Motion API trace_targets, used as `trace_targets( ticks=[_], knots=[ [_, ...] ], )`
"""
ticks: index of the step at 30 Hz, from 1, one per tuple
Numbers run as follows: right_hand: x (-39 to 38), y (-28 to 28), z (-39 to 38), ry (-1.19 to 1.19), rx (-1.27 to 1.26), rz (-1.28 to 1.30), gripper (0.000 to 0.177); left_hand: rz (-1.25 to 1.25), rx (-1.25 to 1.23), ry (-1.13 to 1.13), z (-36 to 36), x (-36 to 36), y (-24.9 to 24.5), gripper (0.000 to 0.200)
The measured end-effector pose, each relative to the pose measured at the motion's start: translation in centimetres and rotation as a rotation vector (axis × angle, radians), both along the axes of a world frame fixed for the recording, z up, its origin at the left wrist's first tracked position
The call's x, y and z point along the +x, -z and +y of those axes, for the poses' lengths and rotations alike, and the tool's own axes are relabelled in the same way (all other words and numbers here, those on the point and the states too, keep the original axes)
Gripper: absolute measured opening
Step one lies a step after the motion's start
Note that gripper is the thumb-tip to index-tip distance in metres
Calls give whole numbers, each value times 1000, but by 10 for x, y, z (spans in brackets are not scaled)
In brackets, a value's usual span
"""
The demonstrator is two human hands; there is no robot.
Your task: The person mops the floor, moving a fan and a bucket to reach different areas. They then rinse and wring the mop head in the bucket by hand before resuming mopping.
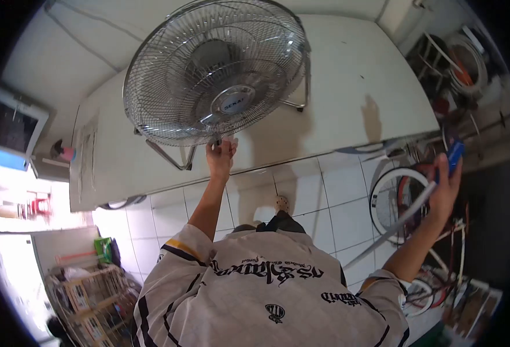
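Note:
A large metal fan (232, 63) with a round wire guard and a hub marked SEKAI sits on the white tabletop (353, 75). At the lower rim of the guard, the fingers of my left hand (221, 155) curl against a small dark part. My right hand (444, 194) is raised out to the right, closed round a blue object (455, 155). From that hand a long pale grey hose or strip (391, 230) runs down toward my right side. The exact kind of the blue object cannot be made out.
White floor tiles (301, 184) lie below the table edge. A bicycle wheel (382, 199) and frames stand at the right, with coiled cable (469, 63) above. A cluttered rack (93, 301) is at lower left, a framed dark panel (15, 124) at far left.

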State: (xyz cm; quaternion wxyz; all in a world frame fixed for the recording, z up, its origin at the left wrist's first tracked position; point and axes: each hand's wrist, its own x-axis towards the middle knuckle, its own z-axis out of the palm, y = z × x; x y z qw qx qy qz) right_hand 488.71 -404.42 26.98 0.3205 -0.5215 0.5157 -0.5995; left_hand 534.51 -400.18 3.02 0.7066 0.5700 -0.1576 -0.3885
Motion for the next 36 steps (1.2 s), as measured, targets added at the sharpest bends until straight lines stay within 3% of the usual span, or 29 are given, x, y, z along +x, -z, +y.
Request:
trace_targets(
  ticks=[2,4,5,6,8,9,11,15,16,18,20,21,24,25,26,27,28,30,32,33,35,36],
  knots=[
    [-2,-21,64,246,19,14,45,51,64,46,8,-1,0,53],
    [-49,-27,134,181,-103,148,43,95,-1,133,15,6,10,54],
    [-73,-27,172,545,-94,108,40,123,-25,177,22,9,15,55],
    [-82,-43,215,698,-59,124,35,134,6,216,27,12,15,55],
    [-82,-67,298,823,-56,316,36,157,63,282,36,12,9,56],
    [-77,-77,337,864,-39,433,37,76,113,286,44,2,3,38],
    [-69,-86,406,952,-18,569,40,113,138,516,60,-10,42,31],
    [-57,-56,518,1161,-98,443,46,151,219,914,130,-85,69,20],
    [-41,-42,510,1499,-202,296,58,129,222,1084,153,-109,86,19],
    [-71,-9,599,1198,-156,120,62,-7,272,1430,195,-152,97,20],
    [-68,-29,656,1294,-235,-34,62,-248,331,1788,242,-208,83,21],
    [-63,-47,676,1404,-291,-33,64,-187,251,1904,265,-228,76,19],
    [-40,-86,666,1806,-508,-142,69,-481,-11,2239,326,-291,78,22],
    [-51,-72,708,1650,-473,-290,72,-532,-37,2333,350,-315,72,26],
    [-67,-45,749,1129,-504,-410,74,-587,-71,2406,372,-340,60,29],
    [-81,-24,763,908,-353,-263,70,-641,-94,2462,399,-358,49,32],
    [-87,-6,759,1087,-423,-282,71,-676,-325,2462,423,-375,42,35],
    [-106,2,770,1067,-340,-314,73,-733,-777,2386,485,-419,29,41],
    [-122,-15,775,1091,-248,-366,75,-676,-1055,2253,551,-466,-19,49],
    [-122,-28,769,1135,-191,-181,74,-554,-1100,2214,578,-485,-46,47],
    [-117,-55,749,1305,-191,-213,75,-314,-1167,2117,621,-516,-92,43],
    [-120,-53,742,1389,-221,-101,75,-325,-1060,2165,634,-529,-89,42]
  ],
)
